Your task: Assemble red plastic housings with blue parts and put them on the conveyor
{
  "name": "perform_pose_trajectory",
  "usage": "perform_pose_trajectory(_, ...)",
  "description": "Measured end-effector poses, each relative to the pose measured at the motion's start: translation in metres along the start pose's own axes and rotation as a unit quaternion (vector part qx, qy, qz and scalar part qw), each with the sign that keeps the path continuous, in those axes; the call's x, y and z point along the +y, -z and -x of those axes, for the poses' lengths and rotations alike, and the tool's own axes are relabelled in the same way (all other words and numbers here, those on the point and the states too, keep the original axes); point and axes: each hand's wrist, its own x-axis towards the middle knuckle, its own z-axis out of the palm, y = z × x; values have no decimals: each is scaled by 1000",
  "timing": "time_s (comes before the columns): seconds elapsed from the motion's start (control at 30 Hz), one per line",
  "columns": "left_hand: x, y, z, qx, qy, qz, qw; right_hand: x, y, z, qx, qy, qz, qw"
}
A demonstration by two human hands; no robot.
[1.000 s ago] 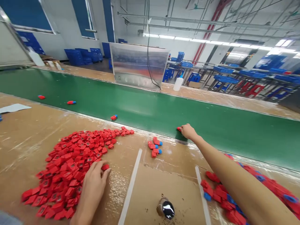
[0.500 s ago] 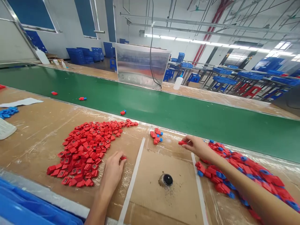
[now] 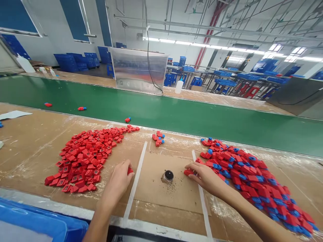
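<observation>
**Bench station: status of both hands**

The left hand is closed around a red plastic part, held in curled fingers. The right hand, fingers extended, touches a second red part on the cardboard sheet; a grip there cannot be confirmed. A red heap lies left, a red-and-blue heap right, and a small cluster between them, beside the green conveyor belt.

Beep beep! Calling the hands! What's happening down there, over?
Left hand pinching a red plastic part. Right hand holding another red part. Small black-topped canister between them, touching neither.
</observation>
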Motion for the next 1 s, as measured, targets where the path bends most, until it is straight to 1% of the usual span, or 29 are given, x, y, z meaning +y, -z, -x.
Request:
perform_pose_trajectory(0.07, 4, 3, 2, -25, -5, 90, 996, -2, -3, 2, 12, 4, 3, 1000)
perform_pose_trajectory(0.1, 6, 2, 3, -40, -9, 150, 988, -3, -5, 4, 20, 7, 4, 1000)
perform_pose_trajectory(0.2, 11, -10, 7, -76, 0, 324, 943, -5, -9, 8, 43, 21, 6, 999)
perform_pose_trajectory(0.27, 14, -21, 11, -78, 20, 392, 916, -6, -12, 12, 54, 25, 11, 998)
perform_pose_trajectory(0.33, 18, -30, 14, -76, 27, 440, 894, -6, -14, 15, 62, 26, 17, 998)
perform_pose_trajectory(0.4, 20, -36, 17, -95, 32, 482, 870, -5, -17, 17, 71, 26, 20, 997)
perform_pose_trajectory(0.53, 22, -42, 21, -142, 40, 543, 827, -2, -19, 20, 80, 11, 16, 997)
perform_pose_trajectory(0.63, 24, -48, 21, -156, 25, 566, 809, -4, -15, 20, 69, -2, 3, 998)
perform_pose_trajectory(0.73, 30, -58, 22, -167, 12, 564, 809, -13, -7, 21, 70, 7, -37, 997)
perform_pose_trajectory(0.87, 38, -69, 28, -158, 7, 558, 814, -33, 1, 19, 100, 27, -107, 989)
perform_pose_trajectory(1.0, 39, -74, 33, -172, -3, 563, 808, -48, 1, 15, 97, 71, -115, 986)
